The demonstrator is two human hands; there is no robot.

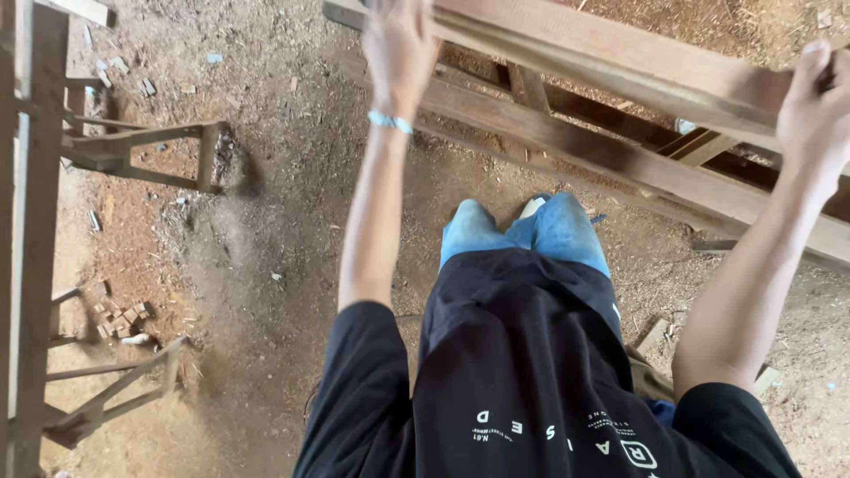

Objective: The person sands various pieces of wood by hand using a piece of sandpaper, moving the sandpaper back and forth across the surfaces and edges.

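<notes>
My left hand (398, 53) and right hand (815, 106) both grasp a long plank (620, 71), fingers clenched around it, above the sawdust floor (266, 265).

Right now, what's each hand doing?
Left hand: closed on the plank.
Right hand: closed on the same plank.

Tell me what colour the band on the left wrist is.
Light blue; the wristband shows clearly in the head view, just below the left hand.
</notes>
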